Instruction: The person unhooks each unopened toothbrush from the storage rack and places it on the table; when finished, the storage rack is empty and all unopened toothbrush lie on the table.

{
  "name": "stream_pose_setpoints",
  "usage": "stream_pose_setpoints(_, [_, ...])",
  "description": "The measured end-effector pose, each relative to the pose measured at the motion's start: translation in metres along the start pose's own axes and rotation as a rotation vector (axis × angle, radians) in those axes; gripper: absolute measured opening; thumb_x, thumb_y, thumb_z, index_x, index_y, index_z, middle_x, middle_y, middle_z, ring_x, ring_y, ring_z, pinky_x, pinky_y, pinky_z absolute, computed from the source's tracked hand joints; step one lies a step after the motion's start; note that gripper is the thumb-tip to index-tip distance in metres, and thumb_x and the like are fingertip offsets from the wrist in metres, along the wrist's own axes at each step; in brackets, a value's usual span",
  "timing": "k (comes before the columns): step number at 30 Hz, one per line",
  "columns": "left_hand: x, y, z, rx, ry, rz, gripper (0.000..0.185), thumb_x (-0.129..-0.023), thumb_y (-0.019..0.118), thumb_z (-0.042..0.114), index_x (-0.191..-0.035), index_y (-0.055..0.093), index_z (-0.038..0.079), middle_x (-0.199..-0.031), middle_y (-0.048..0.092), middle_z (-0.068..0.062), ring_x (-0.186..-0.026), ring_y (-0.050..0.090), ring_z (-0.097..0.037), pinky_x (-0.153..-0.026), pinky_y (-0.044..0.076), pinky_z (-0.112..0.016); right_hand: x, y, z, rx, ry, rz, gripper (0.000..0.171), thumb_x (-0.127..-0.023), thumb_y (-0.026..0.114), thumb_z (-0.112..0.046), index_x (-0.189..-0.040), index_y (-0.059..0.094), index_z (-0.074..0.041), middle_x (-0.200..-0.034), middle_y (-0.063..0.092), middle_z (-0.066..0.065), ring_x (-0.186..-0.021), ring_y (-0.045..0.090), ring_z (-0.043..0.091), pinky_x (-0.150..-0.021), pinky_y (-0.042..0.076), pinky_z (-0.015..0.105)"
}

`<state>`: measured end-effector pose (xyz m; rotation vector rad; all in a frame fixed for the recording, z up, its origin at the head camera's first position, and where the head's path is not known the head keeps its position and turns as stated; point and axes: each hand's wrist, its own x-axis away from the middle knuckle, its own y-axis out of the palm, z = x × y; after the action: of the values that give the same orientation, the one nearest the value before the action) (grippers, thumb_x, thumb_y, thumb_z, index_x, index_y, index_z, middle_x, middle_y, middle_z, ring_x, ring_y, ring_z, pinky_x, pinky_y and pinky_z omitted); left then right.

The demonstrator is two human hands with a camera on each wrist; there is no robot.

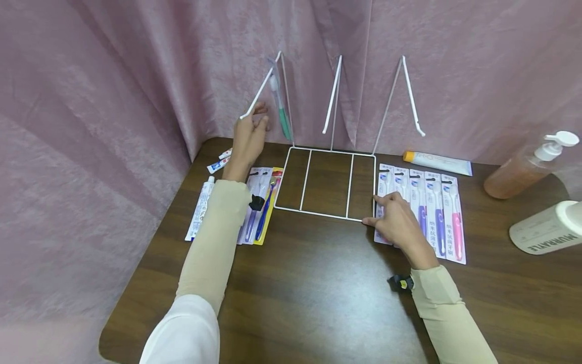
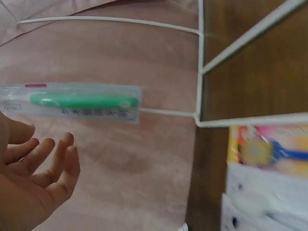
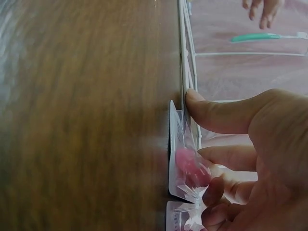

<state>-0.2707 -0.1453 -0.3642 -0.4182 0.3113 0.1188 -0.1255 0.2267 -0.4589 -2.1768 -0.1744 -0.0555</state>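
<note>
A white wire rack (image 1: 324,215) stands on the table, with three arms rising at its back. From the left arm hangs a green-handled toothbrush (image 1: 284,123) in clear packaging. Close beside it my left hand (image 1: 249,139) is raised under the arm's tip, its fingers loosely bent and holding nothing; in the left wrist view a gap shows between them and the toothbrush package (image 2: 86,101). My right hand (image 1: 399,225) presses the rack's front right corner with thumb and index finger spread apart. Its other fingers lie curled over packaged toothbrushes (image 1: 432,217), partly hiding them.
More packaged toothbrushes (image 1: 269,207) lie left of the rack, next to a toothpaste tube (image 1: 200,210) and small tubes (image 1: 219,164). A yellow-capped tube (image 1: 438,163) lies at the back right. Farther right stand a pump bottle (image 1: 514,172) and a white bottle (image 1: 543,235). A pink curtain (image 1: 218,60) hangs behind.
</note>
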Motion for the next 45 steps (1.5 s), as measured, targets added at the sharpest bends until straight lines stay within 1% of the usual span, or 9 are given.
stream_pose_setpoints(4, [-0.016,0.007,0.01,0.125,-0.025,-0.024,0.046,-0.116,0.054,0.006,-0.162,0.059,0.003,-0.156,0.069,-0.017,-0.097,0.074,-0.027,-0.075,0.056,-0.02,0.002,-0.003,-0.002,-0.003,0.004,-0.009,0.085,-0.095,0.094,-0.037,-0.161,0.059,0.004,-0.145,0.059,0.034,-0.125,0.062,0.053,-0.104,0.052,0.064])
stream_pose_setpoints(8, [-0.026,0.009,0.018,0.188,-0.063,-0.032,0.044,-0.113,0.056,0.007,-0.155,0.064,-0.001,-0.144,0.071,-0.019,-0.084,0.07,-0.017,-0.065,0.055,-0.019,0.0,-0.001,0.002,0.004,-0.001,-0.001,0.086,-0.094,0.094,-0.038,-0.161,0.06,0.003,-0.144,0.06,0.033,-0.122,0.063,0.052,-0.101,0.053,0.062])
stream_pose_setpoints(12, [-0.03,0.008,0.023,0.196,-0.072,-0.018,0.031,-0.11,0.06,0.006,-0.137,0.071,-0.005,-0.122,0.073,-0.013,-0.077,0.069,-0.012,-0.062,0.054,-0.02,-0.004,0.002,0.005,0.012,-0.019,0.005,0.088,-0.093,0.095,-0.041,-0.161,0.061,0.001,-0.143,0.06,0.033,-0.12,0.063,0.051,-0.098,0.054,0.061])
stream_pose_setpoints(16, [-0.03,0.006,0.026,0.188,-0.065,-0.015,0.013,-0.109,0.065,0.006,-0.114,0.075,-0.001,-0.099,0.073,-0.002,-0.073,0.069,-0.011,-0.063,0.055,-0.021,-0.007,0.004,0.01,0.024,-0.023,0.012,0.088,-0.093,0.095,-0.043,-0.162,0.061,0.0,-0.143,0.061,0.033,-0.12,0.063,0.05,-0.098,0.054,0.061])
stream_pose_setpoints(21, [-0.026,0.002,0.029,0.187,-0.038,-0.02,0.01,-0.108,0.069,0.008,-0.106,0.076,0.001,-0.084,0.07,0.005,-0.071,0.069,-0.01,-0.065,0.056,-0.024,-0.008,0.004,0.012,0.026,-0.024,0.014,0.088,-0.093,0.095,-0.043,-0.161,0.061,0.0,-0.143,0.061,0.032,-0.12,0.064,0.049,-0.1,0.054,0.061])
stream_pose_setpoints(29, [-0.023,0.001,0.034,0.199,-0.015,-0.036,0.015,-0.107,0.072,0.008,-0.093,0.075,0.014,-0.078,0.069,0.004,-0.07,0.067,-0.01,-0.064,0.052,-0.022,-0.009,0.005,0.012,0.031,-0.021,-0.003,0.088,-0.093,0.094,-0.042,-0.162,0.06,0.001,-0.145,0.06,0.033,-0.123,0.063,0.052,-0.103,0.054,0.063])
stream_pose_setpoints(36, [-0.02,-0.001,0.038,0.182,0.003,-0.045,0.012,-0.106,0.073,0.009,-0.095,0.076,0.01,-0.077,0.068,0.006,-0.07,0.065,-0.011,-0.063,0.05,-0.02,-0.014,0.013,0.025,0.047,-0.05,0.025,0.085,-0.093,0.094,-0.039,-0.161,0.061,0.002,-0.142,0.062,0.03,-0.121,0.064,0.05,-0.101,0.054,0.063])
stream_pose_setpoints(41, [-0.018,-0.005,0.038,0.202,-0.014,-0.053,0.01,-0.106,0.073,0.009,-0.096,0.076,0.011,-0.079,0.069,0.006,-0.07,0.065,-0.011,-0.064,0.051,-0.02,-0.006,0.003,0.005,0.033,-0.036,0.001,0.083,-0.095,0.092,-0.034,-0.16,0.059,0.006,-0.142,0.061,0.034,-0.122,0.063,0.053,-0.103,0.053,0.064])
stream_pose_setpoints(45, [-0.018,-0.009,0.037,0.216,-0.021,-0.057,0.007,-0.105,0.072,0.009,-0.101,0.077,0.006,-0.079,0.069,0.007,-0.069,0.065,-0.009,-0.065,0.052,-0.021,-0.008,0.003,0.008,0.044,-0.051,0.009,0.085,-0.094,0.093,-0.036,-0.159,0.06,0.007,-0.14,0.061,0.035,-0.119,0.063,0.054,-0.1,0.053,0.063])
